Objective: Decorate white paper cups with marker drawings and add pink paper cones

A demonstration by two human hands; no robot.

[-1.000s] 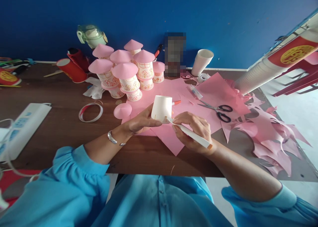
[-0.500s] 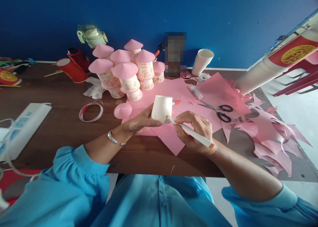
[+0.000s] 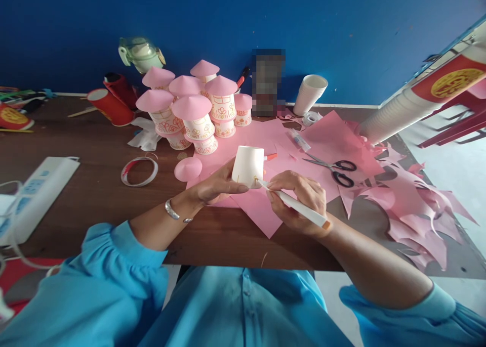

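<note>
The left hand (image 3: pixel 224 181) held the cup (image 3: pixel 248 166) above the near part of the pink paper (image 3: pixel 261 218), its grip clamped on the cup's lower left side. The right hand (image 3: pixel 298 200) had its grip closed around the white pen (image 3: pixel 304 209), whose tip met the cup low on the right, at a small drawn flower.

One corner of the pink paper pointed toward the near edge of the counter (image 3: pixel 228 241), and a bare brown strip ran between them. More bare wood lay left of the left wrist, around the tape roll (image 3: pixel 139 172), as far as the power strip (image 3: pixel 40 200). Right of the right hand, the scissors (image 3: pixel 336 171) lay partly open on the paper, and the pink scraps (image 3: pixel 410 205) crowded the right edge, some jutting past it. The roofed towers (image 3: pixel 193 114) stood close together on the far left of the cup, the loose cone (image 3: pixel 188 169) just nearer.

The left fingers behind the cup were hidden, and so was its far side. A red-tipped pen (image 3: pixel 270 157) was partly covered by the cup. The far object (image 3: pixel 268 84) against the wall was pixelated, and the power strip's cable ran out of view on the left.
</note>
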